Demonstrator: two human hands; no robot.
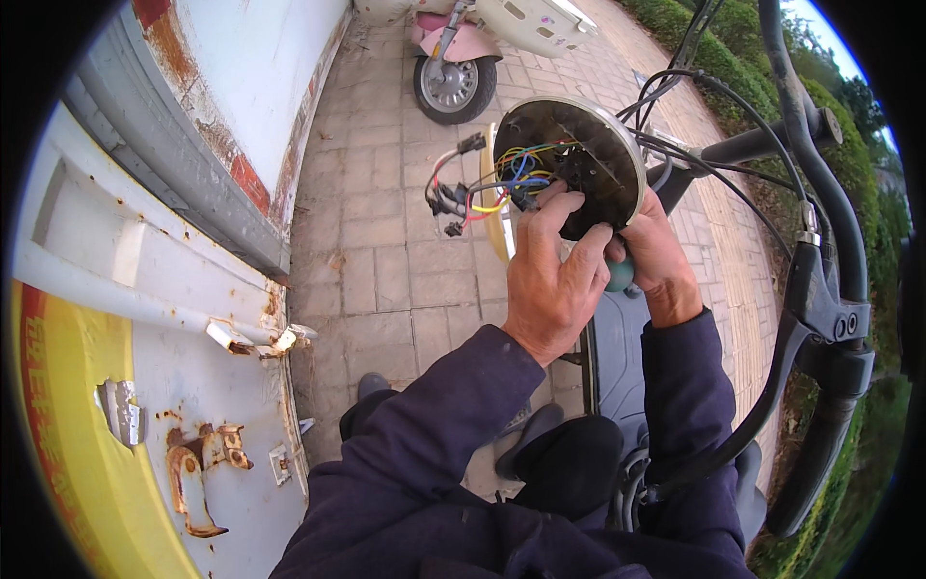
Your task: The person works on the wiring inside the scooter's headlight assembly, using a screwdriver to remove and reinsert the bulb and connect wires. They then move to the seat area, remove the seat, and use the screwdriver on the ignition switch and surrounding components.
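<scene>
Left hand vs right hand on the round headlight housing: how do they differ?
The left hand lies across the front of the round headlight housing, fingers up at the coloured wires; the right hand steadies its lower right edge. The left shows its whole back; the right is partly hidden, with a teal object beside it. Both are bare, in dark blue sleeves.

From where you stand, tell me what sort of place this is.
Probably an outdoor pavement used for roadside scooter repair: grey paving bricks, a parked pink scooter, a hedge, and both hands, left hand and right hand, on an opened headlamp housing with coloured wires.
</scene>
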